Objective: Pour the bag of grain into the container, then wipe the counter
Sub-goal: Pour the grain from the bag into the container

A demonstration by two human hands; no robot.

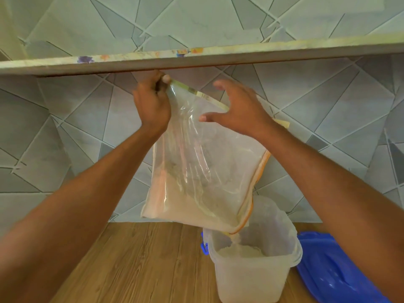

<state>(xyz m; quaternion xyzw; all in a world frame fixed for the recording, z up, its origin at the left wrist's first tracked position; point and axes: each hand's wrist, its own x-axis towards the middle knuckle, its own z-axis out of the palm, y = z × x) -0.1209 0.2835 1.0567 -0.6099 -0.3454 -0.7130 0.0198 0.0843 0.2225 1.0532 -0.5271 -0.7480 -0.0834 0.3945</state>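
Wood-grain counter (135,265) carries a translucent container (254,267) with a blue lid (334,272) lying just beside it. Bag of grain (201,171) hangs tilted above, its long axis running from the raised corner down to the lower corner touching the container mouth, grain (240,251) heaped inside. Left hand (152,103) pinches the raised corner under a shelf (196,60); right hand (238,112), fingers spread, is at the bag's upper edge, contact unclear, against a tiled wall (65,127)

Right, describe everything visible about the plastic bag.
The bag is clear, crinkled plastic with orange-edged seams. It hangs tilted, its lowest corner over the open container, pale grain trickling out. Grain fills its lower part. The left hand pinches one upper corner; the right hand, fingers spread, is at the other edge.
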